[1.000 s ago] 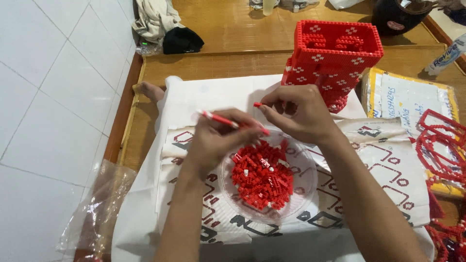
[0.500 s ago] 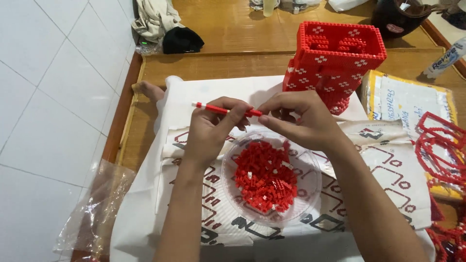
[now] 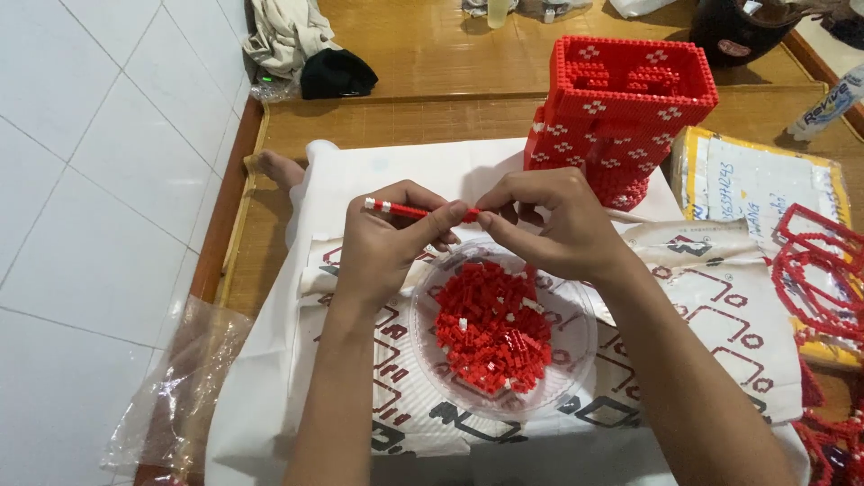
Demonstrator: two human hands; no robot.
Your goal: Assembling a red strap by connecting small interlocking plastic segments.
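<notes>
Both hands hold a thin red strip of small bricks with white bits near its left end. My left hand pinches the strip along its middle, and my right hand pinches its right end. They hover just above a clear round plastic dish that holds a heap of several small red bricks with a few white ones. Behind the hands stands a tall hollow red brick box with white flower patterns.
A white cloth and patterned paper cover a wooden tray. A clear plastic bag lies at the left, red brick frames at the right, a printed packet behind them. A bare foot rests by the cloth.
The hands rose from the dish and the strip swung from slanted to nearly level. My right hand now pinches its right end.
</notes>
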